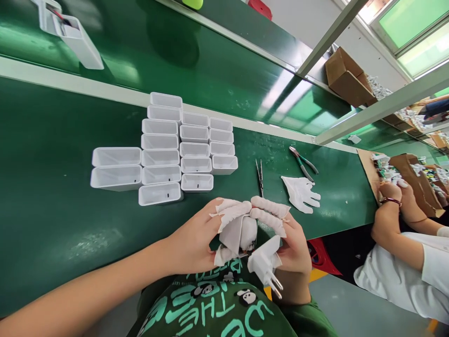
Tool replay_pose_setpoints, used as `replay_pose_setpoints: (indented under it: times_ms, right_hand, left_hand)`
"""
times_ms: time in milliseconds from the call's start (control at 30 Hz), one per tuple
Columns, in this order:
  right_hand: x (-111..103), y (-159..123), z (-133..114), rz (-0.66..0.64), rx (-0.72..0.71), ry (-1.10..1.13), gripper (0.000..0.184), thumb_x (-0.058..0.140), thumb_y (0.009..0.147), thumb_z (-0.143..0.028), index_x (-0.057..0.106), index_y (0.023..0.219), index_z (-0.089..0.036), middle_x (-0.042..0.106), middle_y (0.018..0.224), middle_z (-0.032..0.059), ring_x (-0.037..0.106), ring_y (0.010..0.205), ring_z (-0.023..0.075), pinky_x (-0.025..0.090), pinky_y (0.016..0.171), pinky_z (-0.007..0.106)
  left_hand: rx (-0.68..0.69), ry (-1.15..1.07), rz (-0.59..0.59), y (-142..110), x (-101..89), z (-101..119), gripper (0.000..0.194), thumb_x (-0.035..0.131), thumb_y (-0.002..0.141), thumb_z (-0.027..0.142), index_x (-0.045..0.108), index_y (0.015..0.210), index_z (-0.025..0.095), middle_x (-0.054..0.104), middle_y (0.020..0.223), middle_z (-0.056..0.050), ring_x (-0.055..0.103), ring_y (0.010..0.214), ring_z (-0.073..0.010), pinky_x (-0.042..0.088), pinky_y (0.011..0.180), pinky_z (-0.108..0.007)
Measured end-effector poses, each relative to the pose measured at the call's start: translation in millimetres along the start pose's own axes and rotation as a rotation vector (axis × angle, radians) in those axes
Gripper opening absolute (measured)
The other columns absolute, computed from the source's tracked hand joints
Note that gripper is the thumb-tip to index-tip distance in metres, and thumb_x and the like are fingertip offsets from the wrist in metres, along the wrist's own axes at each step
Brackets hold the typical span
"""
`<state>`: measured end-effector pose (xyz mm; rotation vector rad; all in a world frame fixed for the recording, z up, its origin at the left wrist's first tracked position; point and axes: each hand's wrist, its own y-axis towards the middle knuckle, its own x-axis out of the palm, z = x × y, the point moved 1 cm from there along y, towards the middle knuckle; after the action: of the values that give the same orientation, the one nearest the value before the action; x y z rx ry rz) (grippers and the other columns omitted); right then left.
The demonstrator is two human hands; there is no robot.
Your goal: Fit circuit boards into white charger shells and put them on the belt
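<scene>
Low in the middle of the head view, my left hand (201,231) is closed around a white plastic housing (232,235), with a rounded white part showing at its end. Opposite it, my right hand (293,245) grips a white plug piece (264,260) whose two metal pins point down towards my lap. White cloth finger covers are on the fingertips of both hands, and the tips meet above the housing. Some small parts between the hands are too hidden to make out. Just beyond my fingers lie tweezers (259,177) on the green table.
Several white open-topped cases (160,194) stand in rows left of centre. To the right lie a white glove (300,193) and green-handled pliers (302,164). More white cases (82,44) are at the upper left. A co-worker's arms (396,224) reach towards cardboard boxes (403,164) at the right.
</scene>
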<state>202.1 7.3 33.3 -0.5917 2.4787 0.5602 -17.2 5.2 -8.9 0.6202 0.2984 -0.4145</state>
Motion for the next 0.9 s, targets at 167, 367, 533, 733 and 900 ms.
replay_pose_setpoints:
  times_ms: [167, 367, 533, 733, 900]
  right_hand:
    - [-5, 2, 11, -0.160, -0.038, 0.176, 0.072, 0.076, 0.082, -0.025, 0.047, 0.148, -0.034, 0.068, 0.129, 0.0080, 0.068, 0.107, 0.0301, 0.055, 0.095, 0.044]
    - [-2, 8, 8, -0.233, -0.126, 0.224, 0.054, 0.068, 0.092, -0.038, 0.051, 0.142, -0.028, 0.071, 0.093, 0.0065, 0.063, 0.076, 0.0209, 0.056, 0.070, 0.033]
    - [12, 2, 14, -0.079, -0.046, 0.025, 0.052, 0.062, 0.094, -0.028, 0.047, 0.143, -0.028, 0.069, 0.099, 0.0057, 0.063, 0.083, 0.0205, 0.055, 0.075, 0.032]
    - [39, -11, 27, 0.008, 0.072, -0.098, 0.063, 0.065, 0.091, -0.025, 0.040, 0.148, -0.027, 0.068, 0.108, 0.0069, 0.062, 0.094, 0.0229, 0.056, 0.083, 0.036]
    - [41, -15, 26, 0.039, 0.036, -0.050, 0.057, 0.067, 0.088, -0.017, 0.047, 0.140, -0.026, 0.067, 0.121, 0.0094, 0.064, 0.110, 0.0235, 0.055, 0.094, 0.037]
  left_hand:
    - [-0.083, -0.162, -0.084, -3, -3.4, -1, 0.079, 0.060, 0.093, 0.027, 0.013, 0.157, 0.028, 0.060, 0.132, -0.015, 0.064, 0.116, -0.0294, 0.056, 0.097, -0.044]
    - [-0.109, -0.363, -0.283, -3, -2.7, -1, 0.100, 0.069, 0.089, 0.033, -0.004, 0.157, 0.029, 0.062, 0.134, -0.012, 0.065, 0.115, -0.0263, 0.055, 0.098, -0.040]
    - [-0.093, 0.005, -0.016, 2, -9.2, -2, 0.089, 0.069, 0.087, 0.039, 0.015, 0.156, 0.024, 0.054, 0.141, -0.018, 0.059, 0.124, -0.0317, 0.051, 0.103, -0.048]
    - [0.260, 0.492, 0.114, -2, -6.6, -7, 0.021, 0.066, 0.087, 0.021, 0.061, 0.107, 0.021, 0.067, 0.112, -0.011, 0.063, 0.114, -0.0287, 0.054, 0.095, -0.046]
    - [0.370, 0.554, 0.198, -3, -11.1, -10, 0.013, 0.060, 0.086, 0.009, 0.057, 0.078, 0.019, 0.066, 0.082, -0.008, 0.065, 0.091, -0.0253, 0.055, 0.070, -0.038]
